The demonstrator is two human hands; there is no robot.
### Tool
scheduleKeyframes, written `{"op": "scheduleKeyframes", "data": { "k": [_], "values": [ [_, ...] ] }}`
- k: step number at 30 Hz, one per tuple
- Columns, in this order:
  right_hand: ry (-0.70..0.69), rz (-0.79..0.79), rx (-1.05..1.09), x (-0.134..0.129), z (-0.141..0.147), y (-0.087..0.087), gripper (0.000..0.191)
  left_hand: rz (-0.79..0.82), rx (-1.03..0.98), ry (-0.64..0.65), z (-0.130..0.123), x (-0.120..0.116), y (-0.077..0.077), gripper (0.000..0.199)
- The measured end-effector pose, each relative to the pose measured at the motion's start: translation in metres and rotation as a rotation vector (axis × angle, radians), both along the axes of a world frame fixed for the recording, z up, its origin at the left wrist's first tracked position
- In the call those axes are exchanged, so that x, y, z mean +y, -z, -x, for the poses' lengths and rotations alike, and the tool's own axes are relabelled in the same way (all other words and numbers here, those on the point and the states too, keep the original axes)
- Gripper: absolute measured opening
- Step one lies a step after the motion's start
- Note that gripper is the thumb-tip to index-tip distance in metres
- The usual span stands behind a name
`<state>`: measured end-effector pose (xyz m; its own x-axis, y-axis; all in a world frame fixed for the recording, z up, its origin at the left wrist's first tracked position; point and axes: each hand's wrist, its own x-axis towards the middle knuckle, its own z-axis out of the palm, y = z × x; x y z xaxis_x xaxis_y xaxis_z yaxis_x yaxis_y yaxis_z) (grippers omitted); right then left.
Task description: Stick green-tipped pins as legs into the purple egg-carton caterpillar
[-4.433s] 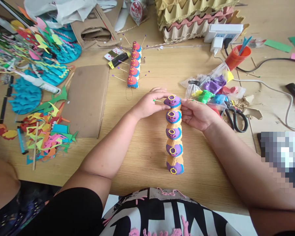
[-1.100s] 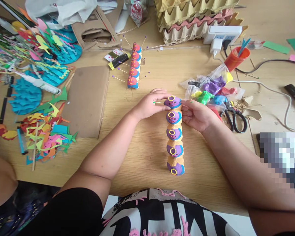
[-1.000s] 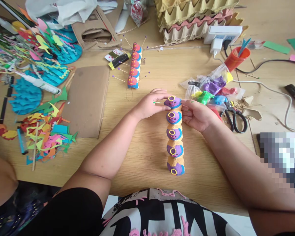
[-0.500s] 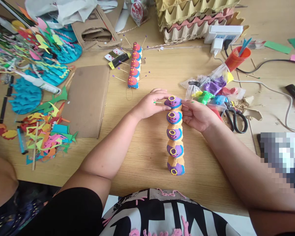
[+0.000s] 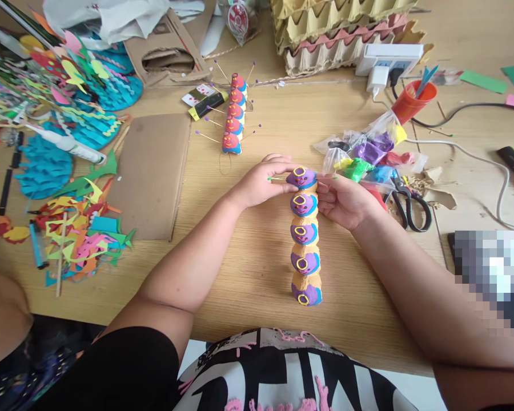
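Note:
An egg-carton strip point(image 5: 305, 233) lies lengthwise in front of me, its bumps covered in purple and blue clay with yellow rings and small smiling faces. My left hand point(image 5: 265, 181) closes on the left side of its far end, thumb and fingers at the last bump. From the right, my right hand point(image 5: 341, 197) closes on the same end with curled fingers. A thin green-tipped stick point(image 5: 276, 180) juts out on each side of that bump, across my fingers. Whether my fingertips press on the sticks or only the bump is hard to see.
Beyond stands a similar red-and-blue strip point(image 5: 233, 117) with purple-tipped sticks. Cardboard point(image 5: 148, 177) and paper scraps point(image 5: 85, 240) lie left. Bagged clay point(image 5: 370, 151), scissors point(image 5: 409, 208), an orange cup point(image 5: 413, 103) and a power strip point(image 5: 389, 56) are right. Egg trays point(image 5: 338, 34) are stacked behind.

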<state>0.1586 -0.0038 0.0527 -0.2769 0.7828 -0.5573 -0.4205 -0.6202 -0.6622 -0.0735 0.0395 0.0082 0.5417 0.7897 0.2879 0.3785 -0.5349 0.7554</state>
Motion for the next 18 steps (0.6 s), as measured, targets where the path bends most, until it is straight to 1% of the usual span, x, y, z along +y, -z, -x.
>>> {"op": "scheduleKeyframes", "data": {
  "k": [3, 9, 14, 18],
  "values": [
    [-0.009, 0.005, 0.002, 0.0003, 0.0005, -0.0011, 0.028, 0.007, 0.004, -0.003, -0.0001, 0.0000, -0.0007, 0.045],
    [0.014, -0.031, -0.041, -0.0009, 0.0013, 0.0017, 0.040, 0.013, -0.004, -0.006, -0.0012, -0.0002, -0.0004, 0.046],
    [0.006, -0.036, -0.025, -0.0008, 0.0005, 0.0031, 0.035, 0.003, -0.006, 0.003, -0.0006, -0.0001, 0.0000, 0.045],
    [0.015, -0.041, -0.012, -0.0006, -0.0001, 0.0049, 0.038, 0.002, 0.004, 0.002, -0.0007, -0.0001, -0.0003, 0.045]
  ]
}}
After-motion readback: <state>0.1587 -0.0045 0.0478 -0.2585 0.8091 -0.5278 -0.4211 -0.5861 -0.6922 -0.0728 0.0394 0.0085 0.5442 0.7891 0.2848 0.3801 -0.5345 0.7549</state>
